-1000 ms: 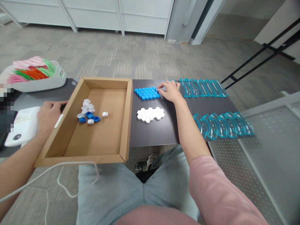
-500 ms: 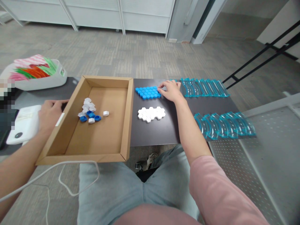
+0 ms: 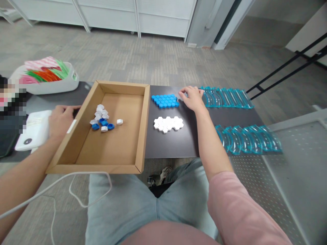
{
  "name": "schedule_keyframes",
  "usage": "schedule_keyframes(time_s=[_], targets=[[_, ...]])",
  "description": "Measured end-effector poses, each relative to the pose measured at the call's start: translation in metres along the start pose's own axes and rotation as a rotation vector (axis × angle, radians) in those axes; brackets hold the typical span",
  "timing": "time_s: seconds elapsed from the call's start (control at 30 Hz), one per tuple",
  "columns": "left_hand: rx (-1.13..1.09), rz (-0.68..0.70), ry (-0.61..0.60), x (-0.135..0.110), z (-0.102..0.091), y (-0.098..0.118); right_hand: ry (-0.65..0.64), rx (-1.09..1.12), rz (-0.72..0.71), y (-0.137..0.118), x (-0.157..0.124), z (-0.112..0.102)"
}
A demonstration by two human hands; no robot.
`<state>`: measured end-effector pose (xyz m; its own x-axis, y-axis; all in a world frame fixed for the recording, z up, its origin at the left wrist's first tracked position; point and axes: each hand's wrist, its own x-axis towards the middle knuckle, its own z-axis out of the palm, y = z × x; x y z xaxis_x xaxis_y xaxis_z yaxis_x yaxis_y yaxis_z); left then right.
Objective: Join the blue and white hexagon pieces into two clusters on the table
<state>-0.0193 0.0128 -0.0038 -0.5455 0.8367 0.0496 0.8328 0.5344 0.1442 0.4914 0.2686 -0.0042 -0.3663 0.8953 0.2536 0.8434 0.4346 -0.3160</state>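
Head view: two hands (image 3: 192, 98) (image 3: 61, 119), two tile patches (image 3: 165, 101) (image 3: 168, 124)

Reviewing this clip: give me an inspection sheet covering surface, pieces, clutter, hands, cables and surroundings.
Surface: dark table.
Pieces: blue hexagonal tiles grouped beyond white hexagonal tiles; loose blue and white pieces inside cardboard tray.
Clutter: white basket with colourful contents; white device; two rows of clear, teal-edged pieces.
Hands: right hand beside the blue tiles' right end, holding unclear; left hand at the tray's left wall.
Cables: white cable looping by the tray's near side.
Surroundings: carpeted floor, white panels beyond.
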Motion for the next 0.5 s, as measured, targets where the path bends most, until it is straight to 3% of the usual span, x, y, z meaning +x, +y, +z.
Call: schedule_keyframes(time_s=[0.13, 0.23, 0.37, 0.5], targets=[[0.020, -0.006, -0.019, -0.003, -0.003, 0.005, 0.072, 0.004, 0.005, -0.009, -0.002, -0.008], [0.012, -0.003, -0.049, -0.005, -0.008, 0.008, 0.084, 0.018, -0.023, -0.032, -0.009, -0.014], [-0.058, 0.028, -0.076, -0.009, -0.013, 0.011, 0.001, 0.084, -0.161, -0.093, -0.023, -0.017], [-0.131, 0.047, -0.044, -0.014, -0.013, 0.013, -0.234, 0.165, -0.526, -0.177, -0.036, -0.010]])
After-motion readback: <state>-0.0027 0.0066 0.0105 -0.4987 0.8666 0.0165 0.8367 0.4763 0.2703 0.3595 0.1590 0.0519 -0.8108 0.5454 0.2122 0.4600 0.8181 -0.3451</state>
